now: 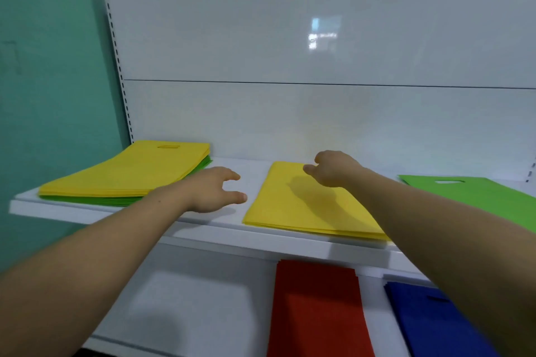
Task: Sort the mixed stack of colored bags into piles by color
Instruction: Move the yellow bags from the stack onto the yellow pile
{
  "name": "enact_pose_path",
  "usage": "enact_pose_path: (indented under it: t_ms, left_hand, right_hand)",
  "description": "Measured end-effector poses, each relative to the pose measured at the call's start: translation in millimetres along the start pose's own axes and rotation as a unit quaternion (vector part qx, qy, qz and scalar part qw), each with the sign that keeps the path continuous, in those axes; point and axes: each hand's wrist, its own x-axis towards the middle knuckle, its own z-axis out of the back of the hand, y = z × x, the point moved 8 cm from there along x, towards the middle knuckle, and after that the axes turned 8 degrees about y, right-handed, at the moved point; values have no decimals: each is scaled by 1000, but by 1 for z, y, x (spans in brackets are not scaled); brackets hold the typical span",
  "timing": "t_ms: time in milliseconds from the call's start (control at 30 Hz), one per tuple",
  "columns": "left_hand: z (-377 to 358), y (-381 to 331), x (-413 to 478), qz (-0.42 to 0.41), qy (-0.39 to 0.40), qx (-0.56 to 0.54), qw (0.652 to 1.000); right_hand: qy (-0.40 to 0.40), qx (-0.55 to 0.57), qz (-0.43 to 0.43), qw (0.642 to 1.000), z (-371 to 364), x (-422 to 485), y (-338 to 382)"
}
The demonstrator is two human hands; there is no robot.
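The mixed stack (124, 174) lies at the left end of the shelf (203, 229), yellow over green. The left hand (214, 191) hovers beside it, thumb and fingers parted, empty. The right hand (333, 169) hangs over the mid-shelf yellow pile (278, 206), fingers loosely curled, empty. A thick grab could drag green bags into yellow.

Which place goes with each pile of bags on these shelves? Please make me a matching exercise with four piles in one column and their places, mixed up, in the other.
Piles
1. mixed stack, yellow over green
2. yellow pile
3. green pile
4. red pile

Places
A. lower shelf
B. upper shelf, right end
C. upper shelf, left end
D. upper shelf, middle, under the right hand

Pairs: 1-C, 2-D, 3-B, 4-A
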Motion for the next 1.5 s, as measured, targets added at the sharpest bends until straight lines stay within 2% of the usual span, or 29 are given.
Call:
enact_pose_path:
  t_ms: [267, 533, 767, 900, 1100, 1333, 1500]
  left_hand:
    - [40, 112, -14, 53, -33, 17, 998]
    - [83, 254, -30, 105, -45, -1, 993]
    - [96, 338, -32, 134, -30, -16, 990]
    - [87, 354, -29, 118, 19, -10, 993]
    - [88, 346, -27, 80, 21, -14, 996]
    - [89, 339, -23, 63, 53, 2, 997]
    - [88, 337, -18, 69, 72, -20, 995]
  right_hand:
    - [-9, 21, 37, 999, 0, 32, 110]
    - [7, 77, 60, 995, -42, 60, 250]
    - [8, 156, -4, 988, -61, 84, 311]
    - [-1, 176, -57, 983, -66, 89, 315]
    - [-24, 208, -85, 974, -61, 86, 311]
    - [-92, 148, -37, 984, -46, 72, 321]
    - [-213, 212, 37, 953, -20, 45, 319]
